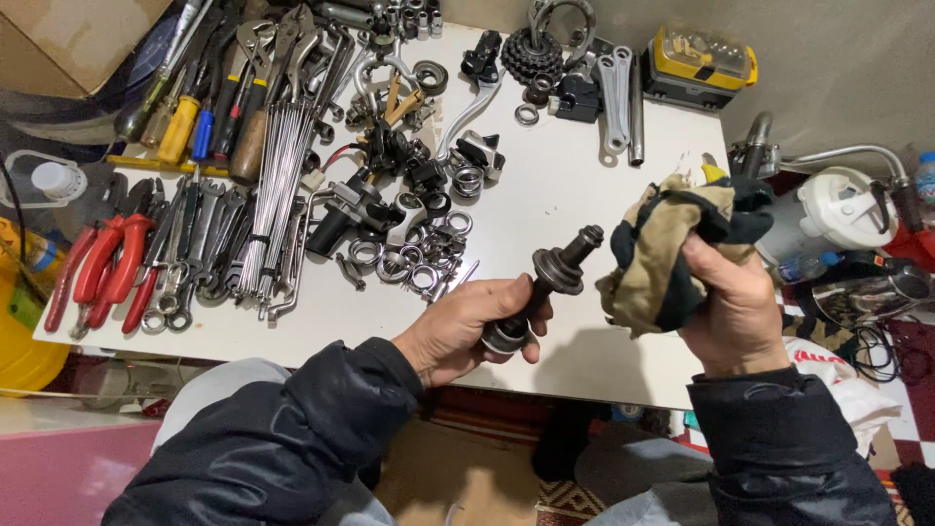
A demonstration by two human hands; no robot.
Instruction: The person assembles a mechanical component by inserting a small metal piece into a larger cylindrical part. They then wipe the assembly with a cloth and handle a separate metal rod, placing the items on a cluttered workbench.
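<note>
Over the white table (575,195), left hand (458,331) grips axle (550,278) (right hand (735,312) clutches rag (662,253)).

Two hands in shot, left hand (458,331) and right hand (735,307). One dark axle (545,287), one dirty rag (662,253). On the one white worktop (575,175): one bundle of spokes (278,185), one black sprocket (532,56), one brake lever (467,102), two crank arms (616,97), one yellow-lidded case (703,63). Pliers with red handles (102,263), two pairs I think. Screwdrivers: one yellow handle (178,129), one blue (202,134). Rings and bearings (419,263) are too many to count, same for the spanners (190,263).
</note>
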